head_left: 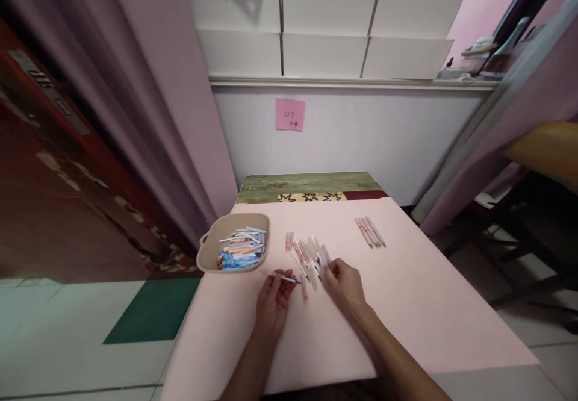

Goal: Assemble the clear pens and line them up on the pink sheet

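Observation:
My left hand (273, 300) is closed in a pinch on a slim pen (284, 277) with a pale barrel and a dark tip that points right. Just right of the scattered parts, my right hand (345, 280) has its fingers closed on a pale, see-through pen part (326, 255); its lower end is hidden by the fingers. Between and beyond the hands lies a loose pile of pen parts (303, 256), some clear, some pink-patterned, some with dark tips. One short pink-patterned piece (304, 289) rests close to my left fingertips.
A beige basket (203, 259) holding many pens and pen pieces stands at the table's left. Several pens (370, 232) lie side by side at the right. A pink cloth (419, 310) covers most of the table. A pink note (290, 115) sticks to the wall.

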The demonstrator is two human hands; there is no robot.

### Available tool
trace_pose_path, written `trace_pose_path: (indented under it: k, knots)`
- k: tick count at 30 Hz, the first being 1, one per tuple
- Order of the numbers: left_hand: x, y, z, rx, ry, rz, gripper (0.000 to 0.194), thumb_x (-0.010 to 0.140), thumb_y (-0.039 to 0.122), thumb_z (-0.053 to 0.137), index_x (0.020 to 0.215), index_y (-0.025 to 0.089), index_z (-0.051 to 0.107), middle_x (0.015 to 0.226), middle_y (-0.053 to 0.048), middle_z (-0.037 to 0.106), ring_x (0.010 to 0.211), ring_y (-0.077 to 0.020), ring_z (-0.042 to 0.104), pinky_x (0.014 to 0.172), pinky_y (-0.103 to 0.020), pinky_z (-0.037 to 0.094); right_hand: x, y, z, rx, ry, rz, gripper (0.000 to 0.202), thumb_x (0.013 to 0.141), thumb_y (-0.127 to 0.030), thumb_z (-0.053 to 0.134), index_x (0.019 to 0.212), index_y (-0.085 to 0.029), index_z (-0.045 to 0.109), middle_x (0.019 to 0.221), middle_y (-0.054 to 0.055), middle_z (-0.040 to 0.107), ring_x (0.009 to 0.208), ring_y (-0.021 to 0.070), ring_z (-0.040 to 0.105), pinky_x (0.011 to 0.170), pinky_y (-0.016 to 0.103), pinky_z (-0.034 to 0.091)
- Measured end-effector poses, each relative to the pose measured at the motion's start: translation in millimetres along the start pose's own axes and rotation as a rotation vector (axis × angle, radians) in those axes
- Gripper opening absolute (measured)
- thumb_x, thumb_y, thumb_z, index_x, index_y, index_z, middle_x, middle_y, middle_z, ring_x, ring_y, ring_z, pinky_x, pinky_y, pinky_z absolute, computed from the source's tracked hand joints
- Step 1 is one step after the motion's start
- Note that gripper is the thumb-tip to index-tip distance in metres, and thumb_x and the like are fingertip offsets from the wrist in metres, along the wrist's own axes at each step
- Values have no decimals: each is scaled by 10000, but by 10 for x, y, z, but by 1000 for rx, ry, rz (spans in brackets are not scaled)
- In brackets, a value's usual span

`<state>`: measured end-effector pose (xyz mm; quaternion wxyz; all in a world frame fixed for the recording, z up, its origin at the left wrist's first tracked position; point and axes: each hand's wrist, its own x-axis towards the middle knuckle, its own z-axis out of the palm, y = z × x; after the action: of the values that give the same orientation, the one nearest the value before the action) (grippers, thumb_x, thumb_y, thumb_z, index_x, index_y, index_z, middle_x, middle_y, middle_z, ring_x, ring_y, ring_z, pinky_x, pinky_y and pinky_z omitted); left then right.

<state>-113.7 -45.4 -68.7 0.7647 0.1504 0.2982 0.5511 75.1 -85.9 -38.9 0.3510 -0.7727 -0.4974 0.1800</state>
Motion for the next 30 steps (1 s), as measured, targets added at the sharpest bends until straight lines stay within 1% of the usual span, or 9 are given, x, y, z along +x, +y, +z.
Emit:
trace_pose_path:
  k: [3,5,7,10,16,22,27,30]
  knots:
    - [-13,-23,15,21,-9,29,150,757,177,720,886,135,658,919,-104,737,846,-181,697,821,-317,556,-210,20,0,278,-25,-78,237,815,-393,535,729,-187,614,594,-3,608,538,137,544,532,218,402]
    - [-19,-36,17,25,-15,47,163,756,182,721,898,137,654,915,-100,737,850,-177,695,820,-315,553,-344,31,2,372,-73,-125,230,811,-392,562,849,-180,642,617,-14,599,538,126,526,530,210,407]
    - [-22,-45,12,24,-17,55,173,756,183,721,908,141,649,914,-95,738,851,-174,694,825,-315,548,-446,52,-2,401,-98,-153,250,812,-371,568,948,-179,655,624,-21,581,537,119,510,523,205,400]
    - [-28,-51,6,23,-24,61,181,758,194,719,913,143,641,912,-92,738,836,-170,695,829,-315,541,-530,85,-18,369,-98,-169,239,810,-337,554,941,-179,678,612,-21,562,531,116,495,500,203,380]
    - [-61,-62,28,36,-28,73,193,745,196,730,902,153,626,891,-77,739,805,-165,697,810,-306,539,-585,41,-61,254,-90,-203,237,803,-297,524,913,-191,706,681,12,628,583,132,541,535,212,410]
    - [-93,-67,44,59,-36,80,204,739,194,736,900,145,621,882,-88,737,790,-171,698,802,-304,535,-575,0,-69,244,-68,-213,221,783,-280,529,888,-200,706,666,7,628,573,132,547,534,215,417]
    - [-100,-67,42,77,-56,85,208,739,206,737,901,145,622,886,-81,737,798,-169,699,817,-306,532,-577,-40,-59,243,-78,-211,214,780,-277,531,881,-204,706,636,-3,611,543,127,526,526,215,406]
    - [-96,-63,33,75,-52,80,209,741,206,736,906,148,622,883,-77,738,806,-163,696,815,-299,534,-579,-38,-70,236,-86,-223,212,781,-273,526,878,-205,702,654,-2,623,550,128,532,538,217,405]
